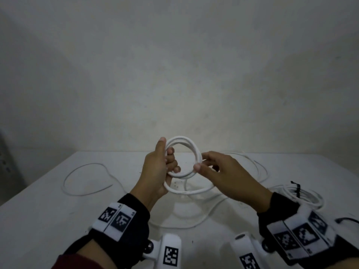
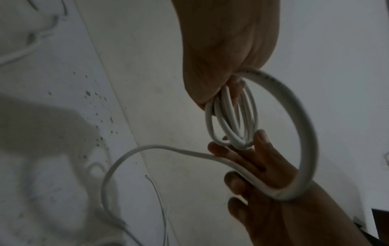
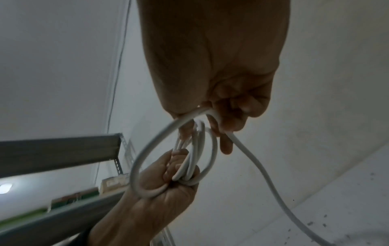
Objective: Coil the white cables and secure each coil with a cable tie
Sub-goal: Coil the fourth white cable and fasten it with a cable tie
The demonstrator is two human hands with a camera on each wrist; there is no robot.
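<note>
Above the white table (image 1: 48, 210) I hold a small coil of white cable (image 1: 182, 140) upright. My left hand (image 1: 165, 164) grips the coil's left side, thumb up and fingers curled through the loops. My right hand (image 1: 203, 165) pinches the cable at the coil's right side, where a wider loose loop (image 1: 186, 192) hangs below. In the left wrist view the coil (image 2: 231, 119) runs from my left hand (image 2: 227, 58) to my right hand (image 2: 263, 174). The right wrist view shows my right hand (image 3: 221, 86) holding the cable's trailing length (image 3: 263, 174), with my left hand (image 3: 168, 184) below.
The cable's free length (image 1: 258, 167) lies in curves across the table behind and under my hands. Another loose white cable (image 1: 85, 179) lies at the left. A coiled cable with a black tie (image 1: 297, 193) rests at the right, near a thin black strip (image 1: 347, 219). A grey metal rack (image 3: 63, 149) stands beside the table.
</note>
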